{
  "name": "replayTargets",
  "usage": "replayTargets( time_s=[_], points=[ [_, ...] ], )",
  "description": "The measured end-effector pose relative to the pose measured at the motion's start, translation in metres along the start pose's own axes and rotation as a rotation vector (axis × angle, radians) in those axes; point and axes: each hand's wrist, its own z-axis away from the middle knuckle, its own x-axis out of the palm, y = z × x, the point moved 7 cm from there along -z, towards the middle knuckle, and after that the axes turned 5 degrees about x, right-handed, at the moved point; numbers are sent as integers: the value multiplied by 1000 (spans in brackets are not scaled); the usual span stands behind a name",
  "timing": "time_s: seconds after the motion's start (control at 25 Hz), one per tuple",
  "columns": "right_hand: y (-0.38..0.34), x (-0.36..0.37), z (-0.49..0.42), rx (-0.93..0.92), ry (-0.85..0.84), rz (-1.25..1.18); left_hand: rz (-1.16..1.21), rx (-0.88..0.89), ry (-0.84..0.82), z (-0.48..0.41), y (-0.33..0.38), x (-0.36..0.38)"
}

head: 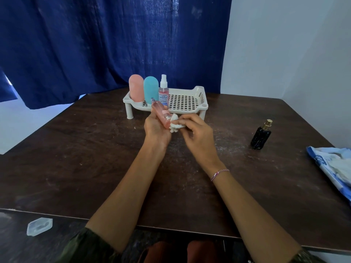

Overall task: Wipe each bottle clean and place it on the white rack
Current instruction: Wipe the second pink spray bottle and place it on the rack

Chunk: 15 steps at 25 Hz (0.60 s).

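Currently the fingers (185, 118) of the right hand (197, 130) are curled round a white wad (175, 126), which touches the lower end of a slim pink bottle (161, 114). The left hand (155, 128) grips that bottle, tilted with its cap toward the white rack (201, 95), just in front of it and above the surface (95, 149). Wiping looks to be the step in hand.

Next, the bottle likely needs standing upright on the rack's free right part, since a pink capsule bottle (136, 88), a teal bottle (151, 90) and a clear spray bottle (163, 90) crowd its left. A black bottle (261, 135) waits well apart to the right, near a blue-and-white packet (334, 168). Nothing blocks the way.
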Motion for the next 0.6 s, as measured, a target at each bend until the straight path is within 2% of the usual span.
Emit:
replayTargets(
  time_s=[0.12,0.2,0.28,0.4,0.52,0.6],
  points=[
    [0,-8,0,5,44,42,-145,54,-53,-4,0,1],
    [2,-7,-2,16,22,62,-333,127,-121,-3,-1,6],
    [10,-10,-5,68,37,64,-630,214,-230,2,-3,14],
    [25,-28,-9,151,145,16,-1040,296,-424,9,-12,22],
    [31,-44,-11,146,231,37,-1234,339,-565,11,-22,25],
    [27,-43,-11,74,174,150,-1314,374,-602,8,-22,24]
  ],
)
